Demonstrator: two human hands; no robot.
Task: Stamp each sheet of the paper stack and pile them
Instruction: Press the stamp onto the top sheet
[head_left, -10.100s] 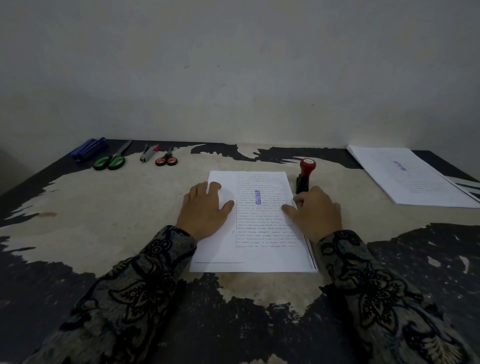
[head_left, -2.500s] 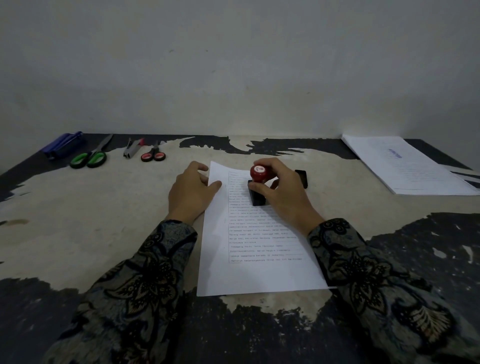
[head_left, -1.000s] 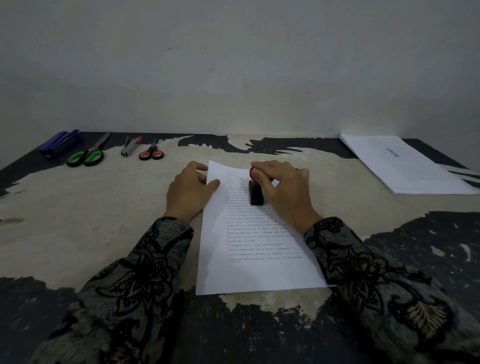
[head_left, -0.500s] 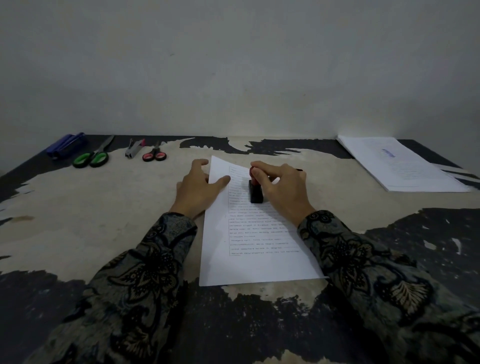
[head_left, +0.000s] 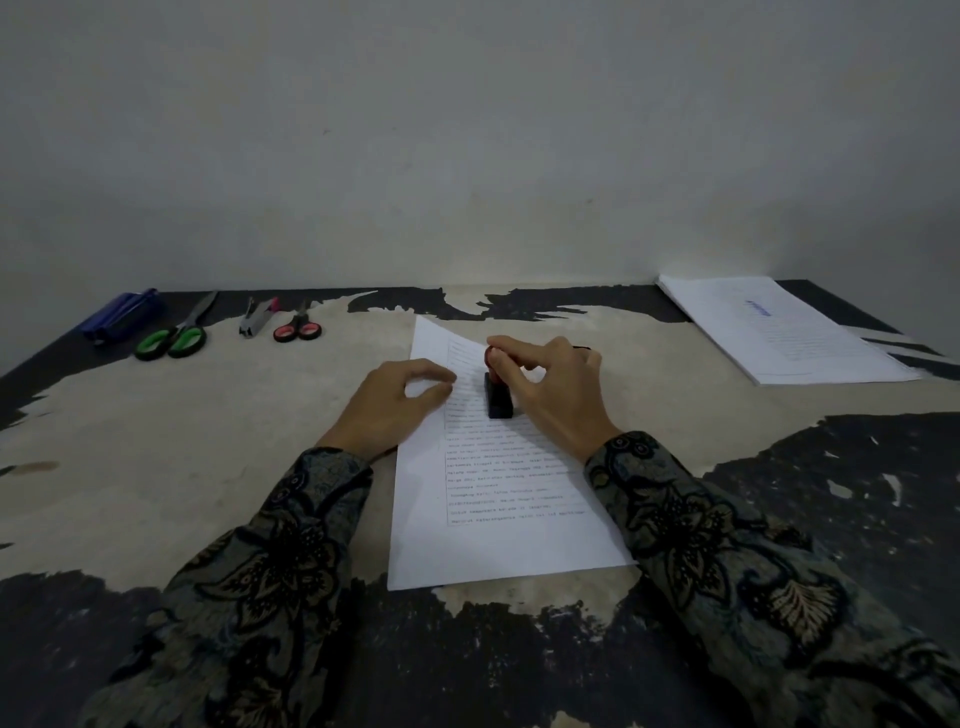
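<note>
While left hand steadies sheet, right hand grips stamp.

A single head-worn wide-angle view looks forward and down from the near edge of the worn black-and-beige table, toward its far edge against the wall.

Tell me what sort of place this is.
Probably a plain office or home desk for paperwork: a worn table against a bare wall, scissors and a stapler along its far edge, and a paper pile.

Dim, even light; soft shadows; wide-angle edge distortion.
</note>
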